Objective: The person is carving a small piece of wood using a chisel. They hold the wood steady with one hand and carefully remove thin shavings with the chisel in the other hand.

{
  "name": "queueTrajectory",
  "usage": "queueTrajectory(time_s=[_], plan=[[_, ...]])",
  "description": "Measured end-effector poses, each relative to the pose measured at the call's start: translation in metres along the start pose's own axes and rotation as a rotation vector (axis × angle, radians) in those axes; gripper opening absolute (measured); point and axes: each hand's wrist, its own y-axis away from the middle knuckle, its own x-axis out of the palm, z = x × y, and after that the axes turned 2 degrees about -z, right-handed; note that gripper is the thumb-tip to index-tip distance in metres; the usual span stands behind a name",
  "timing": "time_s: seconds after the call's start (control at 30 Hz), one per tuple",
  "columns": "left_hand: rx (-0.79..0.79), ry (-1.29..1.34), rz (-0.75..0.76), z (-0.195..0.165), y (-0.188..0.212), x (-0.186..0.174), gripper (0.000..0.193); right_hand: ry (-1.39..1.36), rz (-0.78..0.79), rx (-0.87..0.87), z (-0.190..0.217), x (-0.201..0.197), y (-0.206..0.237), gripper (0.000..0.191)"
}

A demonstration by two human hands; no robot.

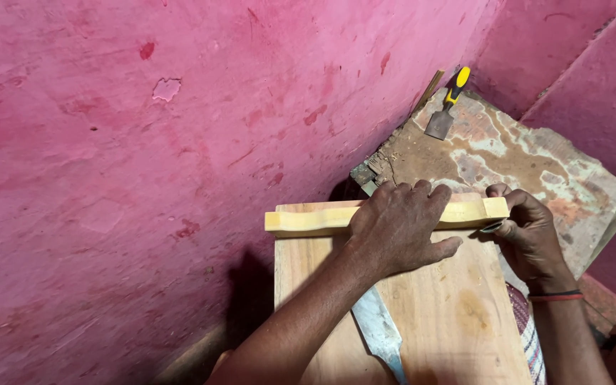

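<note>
A pale yellow shaped wooden strip [308,219] lies across the far end of a flat wooden board [450,314]. My left hand [401,228] presses down on the middle of the strip, fingers curled over its far edge. At the strip's right end my right hand [529,232] pinches a small dark, flat object against the end; I cannot tell what it is. A red and black band circles my right wrist.
A yellow-handled chisel [449,107] lies on a worn, stained slab [536,164] beyond the board. A metal blade [379,335] rests on the board under my left forearm. A pink wall [144,142] runs close along the left side.
</note>
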Motion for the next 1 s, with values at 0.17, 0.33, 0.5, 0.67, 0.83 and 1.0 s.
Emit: queueTrajectory(time_s=[0.17,0.33,0.5,0.67,0.83,1.0], plan=[[0.0,-0.006,0.018,0.0,0.0,0.001,0.071,-0.016,0.047,-0.072,0.003,-0.005,0.0,0.027],[0.005,0.004,-0.022,-0.001,-0.002,0.0,0.071,0.032,0.026,-0.037,0.002,-0.005,-0.001,0.027],[-0.025,0.005,0.048,-0.002,0.0,-0.002,0.07,-0.013,0.036,-0.099,0.001,-0.012,0.0,0.026],[-0.006,0.007,0.016,-0.002,0.0,-0.002,0.071,-0.001,0.017,-0.045,-0.004,-0.011,0.0,0.026],[-0.016,0.012,0.03,-0.002,0.001,-0.003,0.068,0.001,0.021,-0.059,-0.002,-0.006,-0.001,0.029],[0.006,0.003,-0.018,-0.001,0.0,-0.002,0.071,-0.036,0.041,-0.035,-0.004,-0.006,-0.001,0.03]])
